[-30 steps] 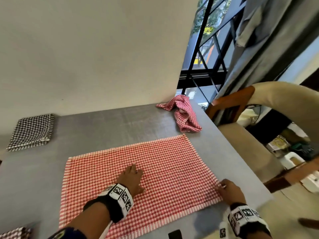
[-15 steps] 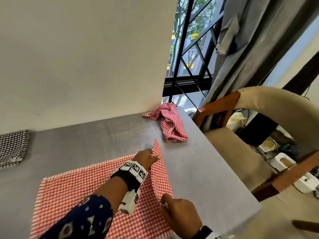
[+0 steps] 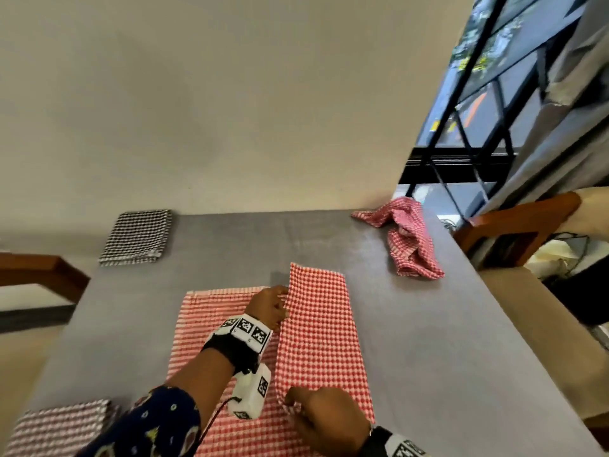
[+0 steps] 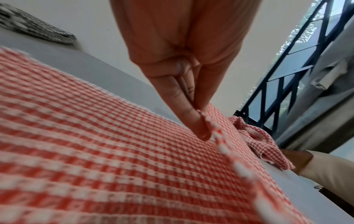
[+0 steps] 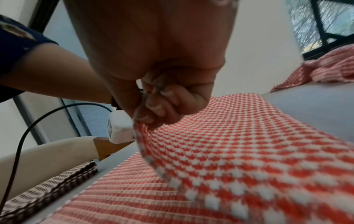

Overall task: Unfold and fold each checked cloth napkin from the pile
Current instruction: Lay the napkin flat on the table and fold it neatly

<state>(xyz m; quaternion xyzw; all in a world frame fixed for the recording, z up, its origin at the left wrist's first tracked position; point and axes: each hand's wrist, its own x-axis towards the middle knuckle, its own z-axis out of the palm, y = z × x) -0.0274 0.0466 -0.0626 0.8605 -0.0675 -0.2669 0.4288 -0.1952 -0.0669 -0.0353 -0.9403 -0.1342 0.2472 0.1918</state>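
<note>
A red checked napkin point(image 3: 217, 328) lies spread on the grey table point(image 3: 412, 324). Its right part point(image 3: 319, 324) is raised and turned over toward the left. My left hand point(image 3: 282, 300) pinches the far corner of that raised edge; in the left wrist view thumb and finger of the left hand point(image 4: 203, 125) meet on the hem of the napkin point(image 4: 95, 151). My right hand point(image 3: 291, 402) pinches the near corner, and in the right wrist view the right hand point(image 5: 145, 119) has its fingers curled round the cloth point(image 5: 239, 144).
A crumpled red checked napkin point(image 3: 408, 239) lies at the table's far right corner. A folded black checked napkin point(image 3: 138, 237) sits far left, and a folded dark checked stack point(image 3: 59, 427) at the near left edge. Wooden chairs stand at the right point(image 3: 514, 225) and left point(image 3: 39, 268).
The napkin lay flat a second ago. Both hands took its right edge by the corners, lifted it and carried it leftward over the cloth. The head view swung back left.
</note>
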